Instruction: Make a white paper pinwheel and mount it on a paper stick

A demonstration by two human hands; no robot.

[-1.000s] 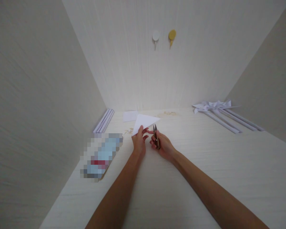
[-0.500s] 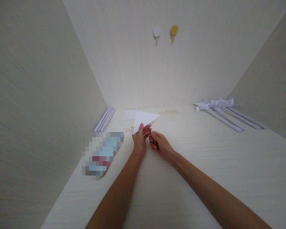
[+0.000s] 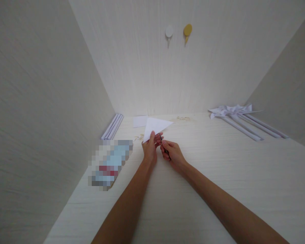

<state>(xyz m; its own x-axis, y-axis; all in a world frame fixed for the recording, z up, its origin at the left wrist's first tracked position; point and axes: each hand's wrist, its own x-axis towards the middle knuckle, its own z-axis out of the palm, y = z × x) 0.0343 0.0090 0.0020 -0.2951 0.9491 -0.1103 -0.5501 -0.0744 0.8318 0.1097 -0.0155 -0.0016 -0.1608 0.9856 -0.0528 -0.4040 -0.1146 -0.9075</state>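
Note:
My left hand [image 3: 149, 150] pinches the near corner of a white paper folded into a triangle [image 3: 156, 126], holding it just above the pale wooden table [image 3: 218, 176]. My right hand [image 3: 173, 155] grips small dark scissors [image 3: 163, 145], whose blades point up and left at the paper's lower edge, beside my left fingertips. The blade tips are mostly hidden between the two hands.
A small white paper square [image 3: 140, 121] lies behind the triangle. White rolled paper sticks [image 3: 112, 126] lie along the left wall, and a blurred packet [image 3: 109, 164] sits in front of them. Paper pinwheels on sticks [image 3: 240, 117] lie at the right. Two hooks [image 3: 178, 31] hang on the back wall.
My right hand has tilted the scissors from upright and apart to leaning left against the paper's edge. Both hands and the paper stay in nearly the same place.

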